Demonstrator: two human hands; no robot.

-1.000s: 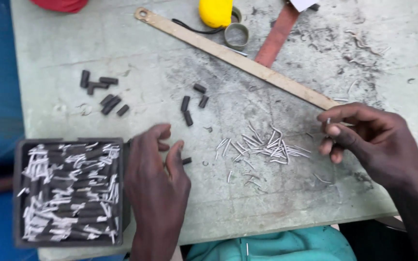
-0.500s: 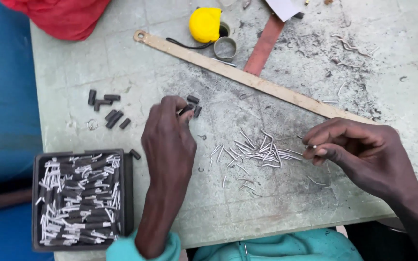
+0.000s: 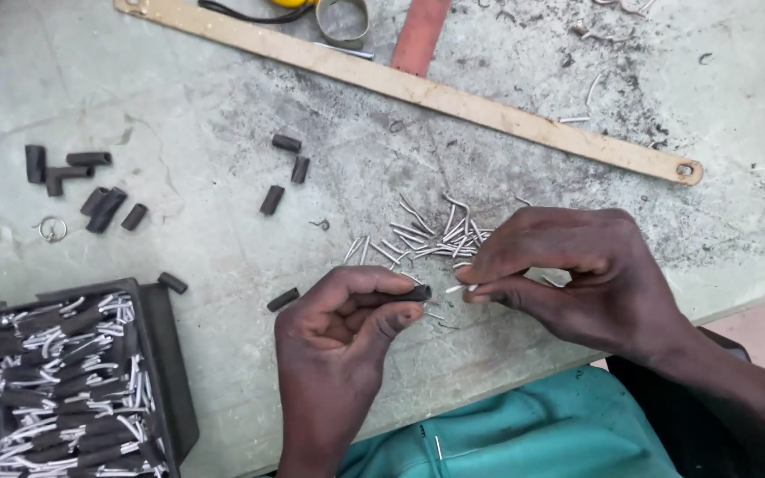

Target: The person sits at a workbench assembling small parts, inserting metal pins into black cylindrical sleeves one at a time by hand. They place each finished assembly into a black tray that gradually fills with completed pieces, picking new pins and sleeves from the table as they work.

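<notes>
My left hand (image 3: 343, 336) pinches a short black tube piece (image 3: 413, 293) between thumb and fingers near the table's front edge. My right hand (image 3: 577, 279) holds a thin bent silver wire pin (image 3: 462, 288), its tip almost touching the tube's open end. Just behind both hands lies a loose pile of silver wire pins (image 3: 427, 235). Three more black tube pieces (image 3: 287, 168) lie further back, another (image 3: 282, 299) sits just left of my left hand, and several (image 3: 81, 186) are grouped at the left.
A black tray (image 3: 166, 354) at the lower left holds several tube pieces fitted with wire pins. A long tan flat strip (image 3: 418, 88) crosses the back of the grey table (image 3: 188, 106), with a reddish strip (image 3: 420, 35) and metal ring (image 3: 343, 22) behind it. A small ring (image 3: 51, 229) lies left.
My left hand has come back from the black pieces holding one tube. My right hand has lifted a pin from the pile, and both hands have met near the front edge.
</notes>
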